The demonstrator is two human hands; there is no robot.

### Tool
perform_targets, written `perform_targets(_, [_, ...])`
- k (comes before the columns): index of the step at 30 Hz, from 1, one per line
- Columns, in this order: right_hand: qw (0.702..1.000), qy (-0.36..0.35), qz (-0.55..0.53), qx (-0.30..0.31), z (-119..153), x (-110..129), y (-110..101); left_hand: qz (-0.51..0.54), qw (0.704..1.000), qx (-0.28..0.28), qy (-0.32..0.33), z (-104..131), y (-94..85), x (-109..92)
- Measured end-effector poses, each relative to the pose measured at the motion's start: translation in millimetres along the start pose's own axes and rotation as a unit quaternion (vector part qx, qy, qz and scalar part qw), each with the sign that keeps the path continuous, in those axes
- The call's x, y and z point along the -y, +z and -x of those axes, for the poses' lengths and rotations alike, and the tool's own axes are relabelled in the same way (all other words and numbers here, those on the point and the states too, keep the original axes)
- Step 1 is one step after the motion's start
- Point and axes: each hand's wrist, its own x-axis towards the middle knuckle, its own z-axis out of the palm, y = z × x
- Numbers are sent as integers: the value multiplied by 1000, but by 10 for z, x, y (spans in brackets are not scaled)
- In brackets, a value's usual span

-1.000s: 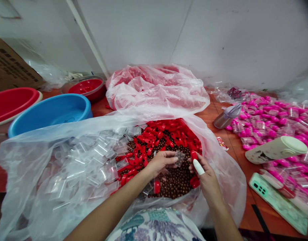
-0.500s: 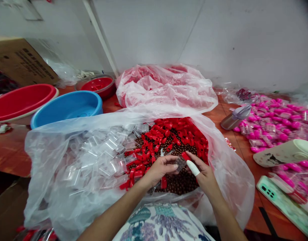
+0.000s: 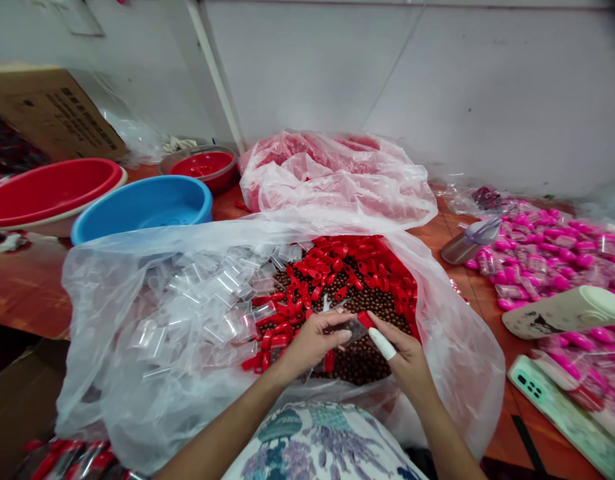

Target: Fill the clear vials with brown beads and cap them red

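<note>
My left hand [image 3: 320, 340] pinches a small clear plastic container [image 3: 355, 331] above the brown beads [image 3: 365, 363]. Against the container's right end, my right hand [image 3: 400, 343] grips a red cap [image 3: 365, 320]; a white cover wraps one of its fingers. Cap and container meet between my hands, though how far they are joined is too small to tell. Beneath lies an open translucent bag [image 3: 462, 360], with clear containers [image 3: 207, 300] on the left, brown beads in the middle and red caps [image 3: 387, 267] around them.
Blue basin [image 3: 147, 207] and red basin [image 3: 52, 190] stand at the left, a cardboard box [image 3: 62, 113] behind. A pink-looking bag [image 3: 337, 180] sits at the back. At right are a bottle [image 3: 562, 312], a cup [image 3: 467, 241], a phone [image 3: 567, 413] and pink items [image 3: 557, 247].
The red cap and the clear container have come together between my hands; before, there was a small gap. The whole view has shifted slightly.
</note>
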Motion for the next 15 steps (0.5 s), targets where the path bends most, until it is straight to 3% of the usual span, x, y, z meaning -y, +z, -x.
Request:
perform_targets(2, [1000,18,-10,-8,-8,47,19,-8,1000,3,15,14,-3,-19])
perform_targets(8, [997,-36,72,1,-43,113,-29,-15,1000,-8,10,38,-11,5])
perform_targets(15, [997,-5,80,-9,-42,134,-14,-76,997,-13,23,64,25,-9])
